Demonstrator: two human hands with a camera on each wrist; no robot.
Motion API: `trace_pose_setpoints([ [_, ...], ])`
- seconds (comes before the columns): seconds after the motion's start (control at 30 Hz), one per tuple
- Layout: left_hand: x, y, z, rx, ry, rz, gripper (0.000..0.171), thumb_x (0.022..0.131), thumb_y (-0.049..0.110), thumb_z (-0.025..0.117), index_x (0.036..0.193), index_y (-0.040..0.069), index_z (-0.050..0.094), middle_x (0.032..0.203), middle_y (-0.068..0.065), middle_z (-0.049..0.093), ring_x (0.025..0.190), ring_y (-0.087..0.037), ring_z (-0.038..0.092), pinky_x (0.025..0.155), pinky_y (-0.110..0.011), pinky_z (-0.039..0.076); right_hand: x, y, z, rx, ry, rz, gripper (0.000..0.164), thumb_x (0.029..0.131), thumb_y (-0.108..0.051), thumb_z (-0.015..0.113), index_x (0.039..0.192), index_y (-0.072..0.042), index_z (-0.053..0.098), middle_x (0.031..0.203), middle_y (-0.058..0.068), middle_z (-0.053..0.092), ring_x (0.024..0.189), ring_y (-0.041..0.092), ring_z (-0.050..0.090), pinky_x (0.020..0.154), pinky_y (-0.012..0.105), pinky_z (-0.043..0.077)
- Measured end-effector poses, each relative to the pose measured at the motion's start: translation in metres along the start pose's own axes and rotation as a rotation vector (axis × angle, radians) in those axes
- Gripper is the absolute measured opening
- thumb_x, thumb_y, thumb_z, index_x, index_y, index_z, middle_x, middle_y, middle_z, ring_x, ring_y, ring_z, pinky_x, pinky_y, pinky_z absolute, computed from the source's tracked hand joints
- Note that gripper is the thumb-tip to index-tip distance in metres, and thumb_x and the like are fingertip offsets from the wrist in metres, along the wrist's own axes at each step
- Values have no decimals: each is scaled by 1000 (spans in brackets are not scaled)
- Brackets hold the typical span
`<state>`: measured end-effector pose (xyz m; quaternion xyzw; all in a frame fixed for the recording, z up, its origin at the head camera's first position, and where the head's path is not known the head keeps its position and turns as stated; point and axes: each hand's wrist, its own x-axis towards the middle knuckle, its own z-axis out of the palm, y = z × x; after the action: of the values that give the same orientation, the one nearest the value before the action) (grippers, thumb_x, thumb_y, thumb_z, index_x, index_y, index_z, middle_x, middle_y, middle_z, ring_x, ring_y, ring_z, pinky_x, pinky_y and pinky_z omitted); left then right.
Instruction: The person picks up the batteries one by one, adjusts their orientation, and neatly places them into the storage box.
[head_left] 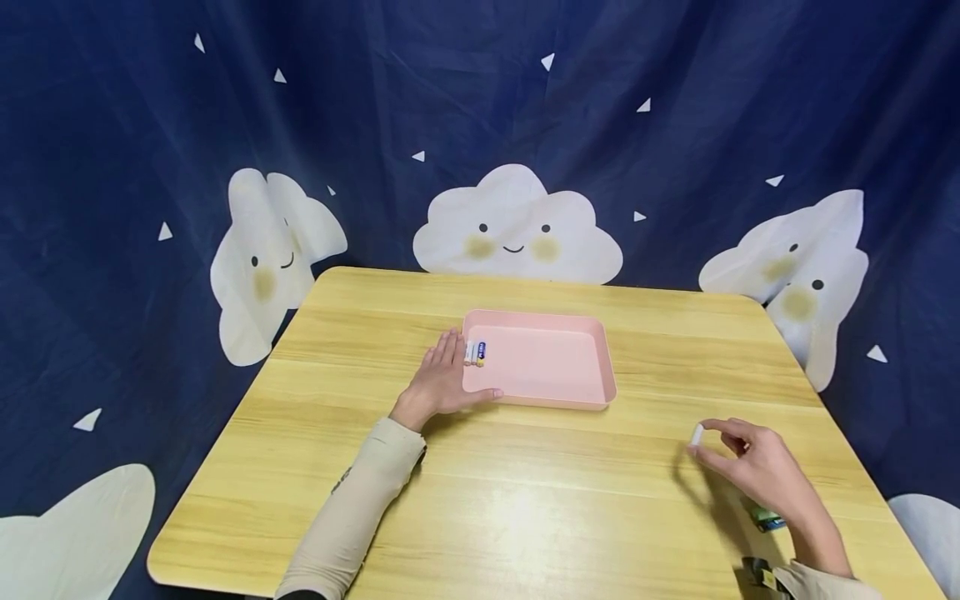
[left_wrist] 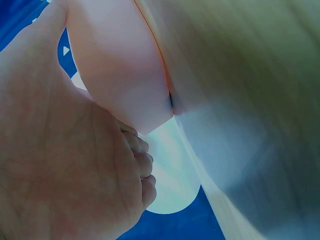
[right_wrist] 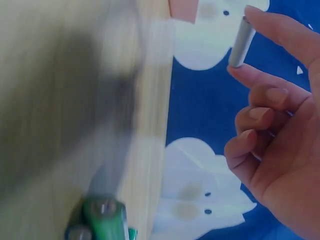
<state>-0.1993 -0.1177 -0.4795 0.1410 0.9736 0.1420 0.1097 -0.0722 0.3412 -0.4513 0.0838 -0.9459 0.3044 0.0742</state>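
Note:
My right hand pinches a white battery by its two ends between thumb and index finger, above the right part of the table. In the right wrist view the battery looks plain and pale, and the other fingers curl loosely. My left hand rests against the left side of a pink tray, fingers straight, thumb along the front rim. Inside the tray, by that hand, small batteries lie side by side: a blue-and-yellow one and white ones.
Beside the right forearm lie a green battery and a dark-sided one, partly hidden in the head view. The wooden table carries everything. A dark blue curtain with clouds hangs behind its far edge.

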Motion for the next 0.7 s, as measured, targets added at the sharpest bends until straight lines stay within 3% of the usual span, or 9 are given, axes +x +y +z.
trace_pose_setpoints([
  [0.23,1,0,0,2,-8,-4,130,84,85,53,164,-2,1,175,-20,-4,164,-34,-1,134,-51,11,16,-8,11,93,-15,9,40,87,-27,85,117,-3,76,64,-7,30,55,2,29,48,27,28],
  [0.5,-1,1,-1,-6,1,0,130,84,85,54,164,-3,2,175,-20,-3,164,-34,0,134,-51,11,39,-20,20,172,-18,37,44,88,-31,84,122,-6,76,64,-8,26,56,4,26,49,28,28],
  [0.7,-1,2,0,-2,-1,-5,129,84,85,55,164,-2,3,175,-19,-3,164,-34,-1,134,-51,10,57,-32,30,257,-15,6,41,87,-27,85,123,-8,76,64,-7,27,57,6,28,51,29,30],
])
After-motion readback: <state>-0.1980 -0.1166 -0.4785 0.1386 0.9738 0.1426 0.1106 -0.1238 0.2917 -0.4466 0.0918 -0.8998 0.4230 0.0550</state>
